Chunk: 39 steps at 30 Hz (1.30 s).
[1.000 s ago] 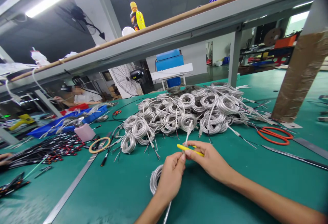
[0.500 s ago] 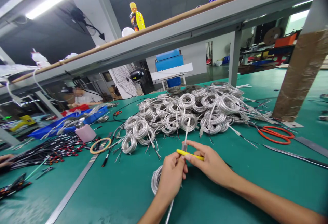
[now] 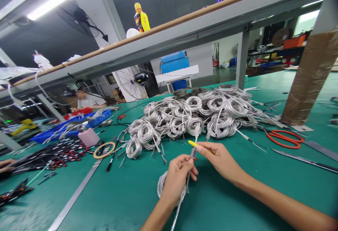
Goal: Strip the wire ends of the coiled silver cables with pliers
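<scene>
Near the middle of the green table, my left hand point(image 3: 179, 174) is closed on a clear-sheathed silver cable point(image 3: 187, 181), just below a grey cylindrical piece point(image 3: 193, 153) on it. The cable's white end point(image 3: 197, 129) points up and away from me. My right hand point(image 3: 220, 158) is closed round a slim yellow tool point(image 3: 192, 143), whose rounded end sticks out past the fingers beside the cable; the rest is hidden in the hand. Below and partly behind my left hand lies a coil of the same cable point(image 3: 161, 185). Beyond both hands is a heap of coiled silver cables point(image 3: 192, 104).
Orange-handled scissors point(image 3: 285, 139) lie to the right by a wrapped post point(image 3: 303, 83). Leftward are a tape roll point(image 3: 104, 150), a steel ruler point(image 3: 76, 195), a pink bottle point(image 3: 89, 137) and black cables point(image 3: 52, 153). Another person's hand point(image 3: 6, 166) shows at the left edge. A shelf point(image 3: 169, 30) crosses above.
The yellow tool and my right hand have moved up and slightly away along the cable, uncovering more of the grey piece. My left hand has shifted slightly right, still holding the cable.
</scene>
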Motion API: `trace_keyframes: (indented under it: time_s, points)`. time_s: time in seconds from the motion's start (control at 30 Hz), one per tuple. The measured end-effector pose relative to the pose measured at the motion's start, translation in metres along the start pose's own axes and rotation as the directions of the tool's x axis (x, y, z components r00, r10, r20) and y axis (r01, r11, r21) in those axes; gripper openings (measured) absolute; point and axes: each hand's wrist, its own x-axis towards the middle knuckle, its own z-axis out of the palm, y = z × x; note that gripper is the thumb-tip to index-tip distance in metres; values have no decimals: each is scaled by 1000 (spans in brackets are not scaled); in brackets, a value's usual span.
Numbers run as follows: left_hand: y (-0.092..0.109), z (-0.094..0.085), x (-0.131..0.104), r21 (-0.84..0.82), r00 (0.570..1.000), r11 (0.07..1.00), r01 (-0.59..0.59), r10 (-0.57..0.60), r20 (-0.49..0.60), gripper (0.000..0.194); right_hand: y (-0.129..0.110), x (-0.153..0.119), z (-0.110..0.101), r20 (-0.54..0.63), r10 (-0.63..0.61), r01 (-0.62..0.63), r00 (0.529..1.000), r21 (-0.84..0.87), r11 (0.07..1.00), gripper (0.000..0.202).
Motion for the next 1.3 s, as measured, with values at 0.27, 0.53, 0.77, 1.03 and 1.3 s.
trace_keyframes:
  time_s: [0.27,0.53,0.77,1.03,1.3]
  points:
    - [-3,0,-1,-78,994,995,-62,54,-99,25,5,-13,10,14,128,-123,992,-175,977,48]
    - [1,2,0,-66,990,996,-65,57,-126,23,7,-15,14,22,60,-51,998,-284,957,41]
    - [0,4,2,-64,981,992,-106,94,-172,23,-3,-18,17,21,1,9,1000,-444,896,37]
    - [2,4,-1,196,994,979,-50,68,-86,36,2,-10,12,-66,-33,-10,997,-563,827,34]
    - [-2,5,-4,274,994,959,-67,89,-69,39,6,-1,-2,-85,-7,-15,996,-255,967,37]
